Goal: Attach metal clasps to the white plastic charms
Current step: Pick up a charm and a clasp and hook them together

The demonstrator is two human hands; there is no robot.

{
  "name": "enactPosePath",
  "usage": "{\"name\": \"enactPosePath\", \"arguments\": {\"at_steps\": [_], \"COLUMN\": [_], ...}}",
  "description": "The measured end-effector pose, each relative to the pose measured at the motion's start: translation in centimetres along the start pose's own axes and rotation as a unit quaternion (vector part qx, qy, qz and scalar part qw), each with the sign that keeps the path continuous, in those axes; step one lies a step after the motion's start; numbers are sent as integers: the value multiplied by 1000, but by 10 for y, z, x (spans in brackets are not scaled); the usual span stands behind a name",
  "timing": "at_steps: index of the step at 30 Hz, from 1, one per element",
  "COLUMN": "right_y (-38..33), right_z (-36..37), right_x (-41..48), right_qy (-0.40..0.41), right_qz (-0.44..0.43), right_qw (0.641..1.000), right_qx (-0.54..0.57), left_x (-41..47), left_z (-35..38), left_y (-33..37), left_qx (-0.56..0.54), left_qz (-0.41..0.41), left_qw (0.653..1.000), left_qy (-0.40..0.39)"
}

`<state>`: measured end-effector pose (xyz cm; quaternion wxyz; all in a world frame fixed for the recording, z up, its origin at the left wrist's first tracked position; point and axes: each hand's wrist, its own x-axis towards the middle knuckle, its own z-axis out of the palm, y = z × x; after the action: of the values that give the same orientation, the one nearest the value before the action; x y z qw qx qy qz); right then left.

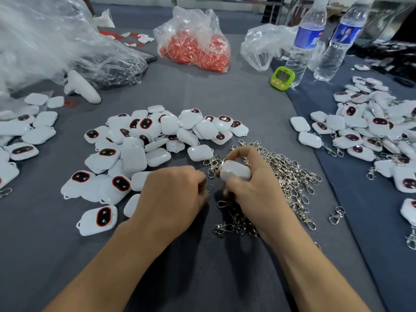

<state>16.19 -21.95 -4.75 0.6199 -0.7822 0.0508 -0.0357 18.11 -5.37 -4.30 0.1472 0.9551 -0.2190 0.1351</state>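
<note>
My right hand (254,183) grips a white plastic charm (236,171) just above the grey table. My left hand (173,194) is curled beside it, its fingertips close to the charm; what they pinch is hidden, though a thin wire tip (210,188) shows below them. A heap of silver metal clasps (290,174) lies under and to the right of my right hand. A pile of loose white charms (144,143), many with dark red-rimmed faces, lies in front of and left of my hands.
Charms with clasps on them are heaped at the right (371,131) and more charms at the left edge (22,134). At the back stand a bag of red parts (195,48), clear plastic bags (56,41), a green timer (282,78) and two water bottles (304,41).
</note>
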Motion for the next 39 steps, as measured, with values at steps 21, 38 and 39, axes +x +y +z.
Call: {"name": "enactPosePath", "arguments": {"at_steps": [21, 38, 39], "right_y": [0, -2, -2], "right_z": [-1, -5, -5], "right_x": [0, 3, 3], "right_qy": [6, -22, -23], "right_qz": [-32, -6, -6], "right_qw": [992, 997, 997], "right_qx": [-126, -77, -76], "left_x": [3, 2, 2], "left_z": [-7, -6, -6], "left_y": [-10, -8, -9], "left_qx": [-167, -181, -179], "left_qz": [-21, -25, -24], "left_qw": [983, 981, 982], "left_qy": [-66, -63, -58]}}
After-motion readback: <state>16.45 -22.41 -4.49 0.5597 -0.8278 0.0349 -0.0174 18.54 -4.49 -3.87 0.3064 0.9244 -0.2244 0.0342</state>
